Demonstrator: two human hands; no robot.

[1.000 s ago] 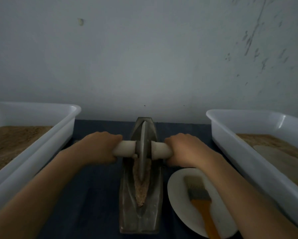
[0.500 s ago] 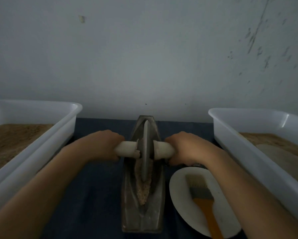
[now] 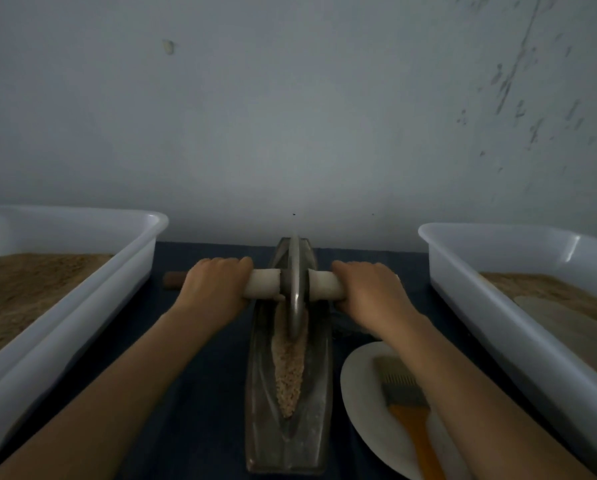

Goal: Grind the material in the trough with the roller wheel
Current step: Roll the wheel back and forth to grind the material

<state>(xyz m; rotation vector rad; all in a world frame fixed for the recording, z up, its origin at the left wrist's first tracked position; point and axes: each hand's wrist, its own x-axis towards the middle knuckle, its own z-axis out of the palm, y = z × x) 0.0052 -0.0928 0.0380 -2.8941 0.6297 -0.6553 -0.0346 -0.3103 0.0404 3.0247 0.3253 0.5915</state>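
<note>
A long metal trough (image 3: 316, 420) lies lengthwise on the dark table in the middle. Tan crushed material (image 3: 288, 372) fills its groove toward the near end. The metal roller wheel (image 3: 295, 289) stands upright in the groove at the far half, on a pale axle handle (image 3: 324, 285) that sticks out both sides. My left hand (image 3: 214, 289) grips the left end of the handle. My right hand (image 3: 373, 292) grips the right end. The wheel's lower rim sits at the far edge of the material.
A white tub (image 3: 93, 299) with brown powder stands at the left, another white tub (image 3: 491, 320) at the right. A white plate (image 3: 363, 410) holding an orange-handled brush (image 3: 408, 417) lies near right of the trough. A brown rod end (image 3: 174, 279) shows beyond my left hand. A wall rises close behind.
Both hands have pushed the wheel away from me along the trough toward its far end, uncovering more of the material in the near groove.
</note>
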